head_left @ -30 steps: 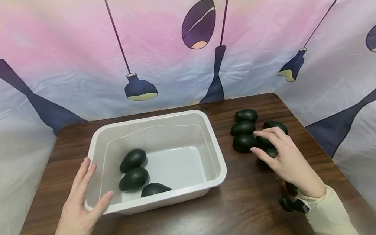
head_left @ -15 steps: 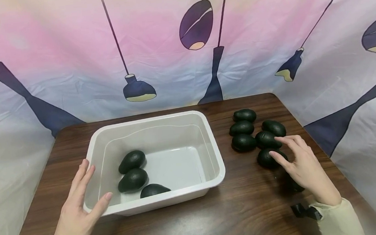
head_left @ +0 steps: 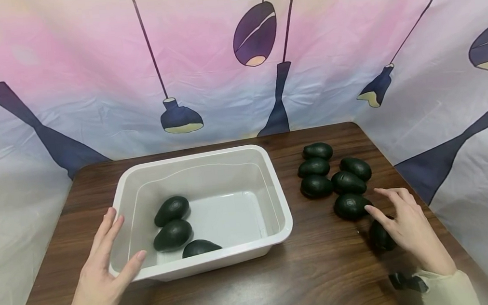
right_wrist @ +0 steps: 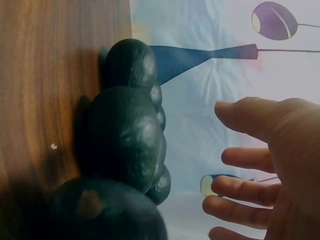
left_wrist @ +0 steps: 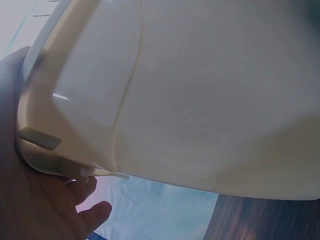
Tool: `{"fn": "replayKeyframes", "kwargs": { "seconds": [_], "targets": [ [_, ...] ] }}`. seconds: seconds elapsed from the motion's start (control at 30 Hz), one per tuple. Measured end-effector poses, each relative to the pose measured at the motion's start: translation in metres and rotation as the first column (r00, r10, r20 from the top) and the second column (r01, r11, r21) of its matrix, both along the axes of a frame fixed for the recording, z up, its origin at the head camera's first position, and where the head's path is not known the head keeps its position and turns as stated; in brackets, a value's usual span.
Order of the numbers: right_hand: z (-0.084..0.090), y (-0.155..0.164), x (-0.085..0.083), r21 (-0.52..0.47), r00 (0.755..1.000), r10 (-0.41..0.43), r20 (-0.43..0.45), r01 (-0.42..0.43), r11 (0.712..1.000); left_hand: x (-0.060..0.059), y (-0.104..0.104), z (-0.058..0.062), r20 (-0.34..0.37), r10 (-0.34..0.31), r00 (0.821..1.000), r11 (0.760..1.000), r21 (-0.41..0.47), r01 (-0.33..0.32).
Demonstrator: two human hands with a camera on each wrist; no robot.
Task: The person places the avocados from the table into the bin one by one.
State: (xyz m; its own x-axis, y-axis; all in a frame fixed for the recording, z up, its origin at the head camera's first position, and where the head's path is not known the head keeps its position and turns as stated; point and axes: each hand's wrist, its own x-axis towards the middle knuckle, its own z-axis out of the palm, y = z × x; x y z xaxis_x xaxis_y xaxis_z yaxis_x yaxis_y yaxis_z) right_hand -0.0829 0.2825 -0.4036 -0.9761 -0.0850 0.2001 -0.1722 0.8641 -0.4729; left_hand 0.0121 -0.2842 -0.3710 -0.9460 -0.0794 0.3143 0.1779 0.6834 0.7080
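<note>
On the dark wooden table (head_left: 316, 277), in front of a printed fabric backdrop (head_left: 218, 53), a white plastic tub (head_left: 285, 216) sits left of centre and holds three dark avocados (head_left: 173, 234) lying against its near-left floor. To the right of the tub, six more avocados lie on the bare table: a cluster of five (head_left: 316, 185) further back, touching or nearly touching one another, and one nearest avocado (head_left: 379, 237) lying closest to the front edge, slightly apart from the rest. The left hand (head_left: 102, 276) rests against the tub's near-left corner, fingers straight along the outer wall and thumb on the rim, gripping nothing; the left wrist view shows the palm (left_wrist: 30, 200) against the tub wall (left_wrist: 200, 90). The right hand (head_left: 407, 228) hovers over the nearest avocado with fingers spread wide and relaxed, holding nothing; the right wrist view confirms the open fingers (right_wrist: 245, 162) apart from the fruit (right_wrist: 122, 137). Judged risk: the avocados are rounded and closely packed, so a careless closing of the fingers could nudge a neighbour and set it rolling toward the right table edge. A loose grasp on the smooth skin could also let the fruit slip. The tub is light and braced only by an open hand, so a knock could shift it.
</note>
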Motion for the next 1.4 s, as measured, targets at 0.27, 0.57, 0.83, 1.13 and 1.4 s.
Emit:
{"fn": "replayKeyframes", "kwargs": {
  "seconds": [0.27, 0.57, 0.83, 1.13, 1.4],
  "targets": [
    [-0.008, 0.006, 0.002, 0.019, 0.998, -0.017, 0.054, 0.016, 1.000, 0.000, 0.000, 0.000, -0.006, 0.000, 1.000, 1.000, 0.003, 0.000],
    [-0.013, 0.011, 0.005, 0.047, 0.990, -0.038, 0.134, 0.032, 0.998, 0.000, 0.002, 0.000, -0.014, 0.003, 1.000, 1.000, -0.003, -0.004],
    [-0.015, 0.014, 0.006, 0.090, 0.971, -0.045, 0.236, 0.025, 0.996, -0.001, 0.001, -0.001, -0.021, 0.004, 1.000, 1.000, -0.007, -0.004],
    [-0.018, 0.017, 0.007, 0.132, 0.948, -0.044, 0.315, 0.002, 0.991, -0.001, 0.000, -0.004, -0.023, 0.010, 1.000, 1.000, 0.000, -0.010],
    [-0.018, 0.017, 0.007, 0.118, 0.928, -0.042, 0.371, -0.002, 0.993, -0.001, 0.000, -0.002, -0.016, 0.012, 1.000, 1.000, -0.002, -0.012]
  ]
}}
